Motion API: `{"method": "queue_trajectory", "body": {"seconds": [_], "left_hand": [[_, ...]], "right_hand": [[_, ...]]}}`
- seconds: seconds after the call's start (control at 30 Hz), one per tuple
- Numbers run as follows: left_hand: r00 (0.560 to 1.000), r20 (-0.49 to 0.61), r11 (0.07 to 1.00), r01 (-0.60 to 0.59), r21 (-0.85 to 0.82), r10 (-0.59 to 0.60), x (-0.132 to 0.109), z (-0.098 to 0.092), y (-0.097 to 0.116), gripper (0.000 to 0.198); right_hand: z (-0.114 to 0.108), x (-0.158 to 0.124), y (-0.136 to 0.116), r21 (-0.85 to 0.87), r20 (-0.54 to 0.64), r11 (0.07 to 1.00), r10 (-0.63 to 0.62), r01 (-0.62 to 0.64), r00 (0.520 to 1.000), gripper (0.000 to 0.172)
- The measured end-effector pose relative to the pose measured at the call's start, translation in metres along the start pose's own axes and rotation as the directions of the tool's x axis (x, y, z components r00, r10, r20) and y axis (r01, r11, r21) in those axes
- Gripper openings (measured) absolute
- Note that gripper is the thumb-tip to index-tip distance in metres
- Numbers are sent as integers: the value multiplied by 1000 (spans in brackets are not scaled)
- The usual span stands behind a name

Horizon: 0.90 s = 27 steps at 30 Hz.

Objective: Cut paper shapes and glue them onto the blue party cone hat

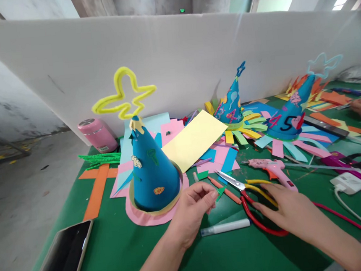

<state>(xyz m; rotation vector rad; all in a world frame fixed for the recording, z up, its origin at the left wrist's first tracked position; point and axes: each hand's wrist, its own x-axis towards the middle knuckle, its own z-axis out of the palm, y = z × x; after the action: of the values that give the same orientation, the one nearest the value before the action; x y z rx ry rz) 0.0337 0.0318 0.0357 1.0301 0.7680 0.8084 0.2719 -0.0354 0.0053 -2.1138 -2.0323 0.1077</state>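
My left hand (193,206) is nearly closed, thumb and fingertips pinching a small green paper scrap (221,194). My right hand (289,206) is half curled, its thumb and fingers at the handles of the scissors (242,185); I cannot tell how firmly it grips. The scissors lie at about three o'clock from my left hand, blades slightly parted. At its ten o'clock, the blue cone hat (154,180) stands upright on the green worktop (124,250); at four, a white marker (229,226). The pink glue gun (270,164) lies at my right hand's eleven o'clock.
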Motion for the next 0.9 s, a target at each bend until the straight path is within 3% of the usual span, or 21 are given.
{"method": "queue_trajectory", "body": {"seconds": [0.07,0.13,0.23,0.33,0.5,0.7,0.9], "left_hand": [[1000,-13,1000,26,-10,-26,-5,0,-3,19],[998,-35,998,59,-37,-60,-9,-2,-6,21],[994,-58,988,88,-124,-96,-15,-6,-11,21],[995,-66,973,57,-225,-74,-16,-12,-17,18],[992,-126,962,-13,-272,-22,-14,-21,-24,18],[983,-182,979,-6,-203,-31,-15,-25,-28,18],[976,-209,997,-44,67,57,-18,-20,-32,16]], "right_hand": [[-8,1,-7,20,-66,1000,2,-1,998,39],[-16,3,-24,168,-144,983,-46,71,988,28],[-20,9,-61,560,-134,809,-127,180,983,15],[-12,20,-91,723,-109,653,-212,224,971,16],[10,39,-106,769,-159,559,-300,308,941,12],[23,43,-109,776,-255,517,-266,361,930,7],[26,38,-104,765,-292,511,-266,392,919,7]]}}
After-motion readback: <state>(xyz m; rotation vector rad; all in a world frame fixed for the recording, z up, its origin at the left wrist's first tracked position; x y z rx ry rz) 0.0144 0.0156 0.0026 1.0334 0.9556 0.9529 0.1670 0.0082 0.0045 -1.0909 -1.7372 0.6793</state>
